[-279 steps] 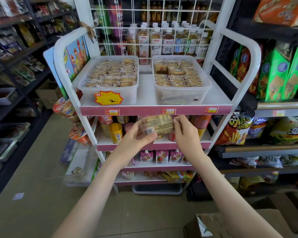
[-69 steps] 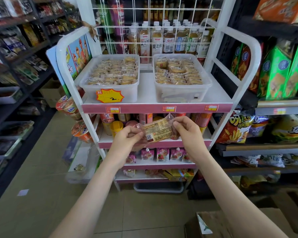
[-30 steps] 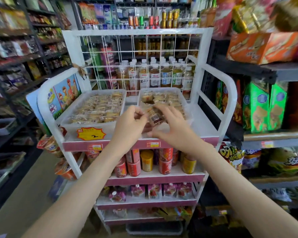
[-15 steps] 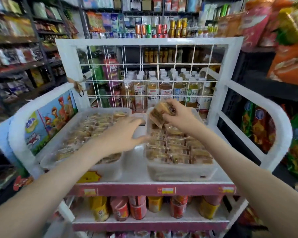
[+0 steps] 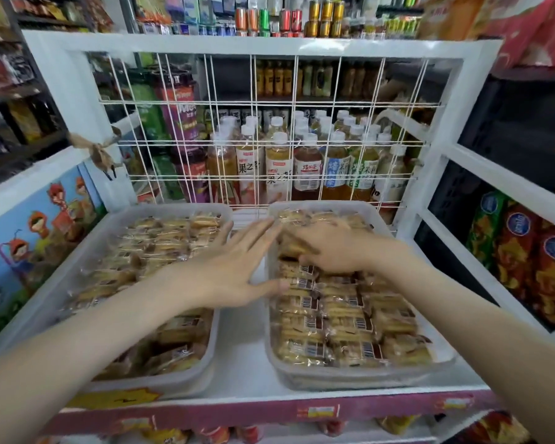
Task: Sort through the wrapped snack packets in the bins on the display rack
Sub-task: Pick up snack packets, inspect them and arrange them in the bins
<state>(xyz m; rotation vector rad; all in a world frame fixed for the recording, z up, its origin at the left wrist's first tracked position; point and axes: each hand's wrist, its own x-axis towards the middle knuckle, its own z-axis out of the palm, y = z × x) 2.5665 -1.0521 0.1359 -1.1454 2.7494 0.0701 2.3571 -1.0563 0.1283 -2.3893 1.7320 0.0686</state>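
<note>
Clear-wrapped golden snack packets (image 5: pixel 343 318) fill two adjacent translucent bins (image 5: pixel 350 379).

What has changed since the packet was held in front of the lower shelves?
The right hand carried the snack packet up into the back of the right bin and now lies on it; whether it has let go is unclear. The left hand released it and is open, spread over the gap between the bins. The left bin and the right one stayed in place.
</note>
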